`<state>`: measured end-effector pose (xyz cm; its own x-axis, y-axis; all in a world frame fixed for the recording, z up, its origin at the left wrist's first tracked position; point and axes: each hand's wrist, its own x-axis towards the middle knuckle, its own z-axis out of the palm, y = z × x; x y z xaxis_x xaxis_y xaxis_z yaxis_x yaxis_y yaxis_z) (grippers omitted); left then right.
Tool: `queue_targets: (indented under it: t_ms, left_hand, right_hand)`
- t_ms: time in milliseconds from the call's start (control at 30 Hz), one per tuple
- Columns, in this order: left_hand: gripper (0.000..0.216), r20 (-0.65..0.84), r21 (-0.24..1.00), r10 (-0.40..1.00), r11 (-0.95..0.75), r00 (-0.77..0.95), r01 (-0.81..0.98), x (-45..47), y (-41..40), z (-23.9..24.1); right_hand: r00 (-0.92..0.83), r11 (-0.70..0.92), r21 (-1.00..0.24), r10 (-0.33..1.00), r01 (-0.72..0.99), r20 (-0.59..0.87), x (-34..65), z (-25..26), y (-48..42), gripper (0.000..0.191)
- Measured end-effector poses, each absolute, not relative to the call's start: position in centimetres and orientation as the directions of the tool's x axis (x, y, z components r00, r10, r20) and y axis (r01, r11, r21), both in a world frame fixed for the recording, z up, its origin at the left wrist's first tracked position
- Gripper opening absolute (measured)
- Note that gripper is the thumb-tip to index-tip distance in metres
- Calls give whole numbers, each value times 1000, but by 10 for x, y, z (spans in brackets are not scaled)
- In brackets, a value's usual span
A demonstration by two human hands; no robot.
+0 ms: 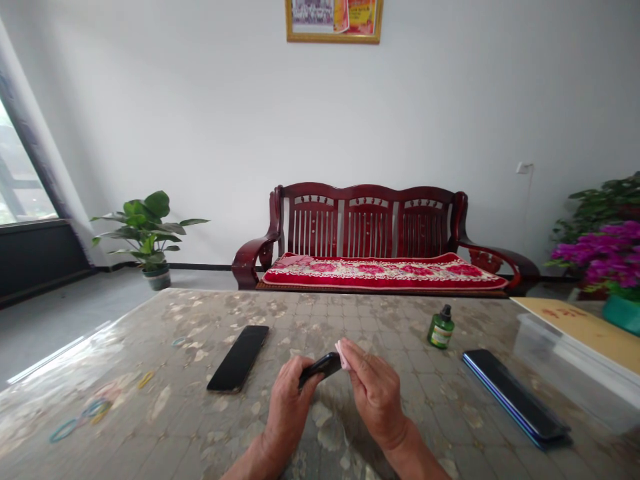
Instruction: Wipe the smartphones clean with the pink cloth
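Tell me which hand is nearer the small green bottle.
Right. The right hand, pinching a pink cloth, is left of the green bottle; the left hand, gripping a dark phone, lies farther left.

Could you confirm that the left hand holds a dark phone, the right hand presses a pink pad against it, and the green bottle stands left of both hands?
Not quite: the head view shows the green bottle standing right of both hands. The left hand does hold the dark phone, and the right hand presses the pink pad against it.
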<state>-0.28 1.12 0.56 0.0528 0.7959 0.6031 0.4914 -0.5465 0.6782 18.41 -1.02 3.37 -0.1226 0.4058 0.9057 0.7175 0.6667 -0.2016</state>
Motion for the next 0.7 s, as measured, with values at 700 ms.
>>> queue_targets:
  t_ms: [700]
  left_hand:
    - [22,444,895,894,-440,-52,70,7,15,-11]
  right_hand:
    - [274,465,-863,819,197,504,150,7,-10,31]
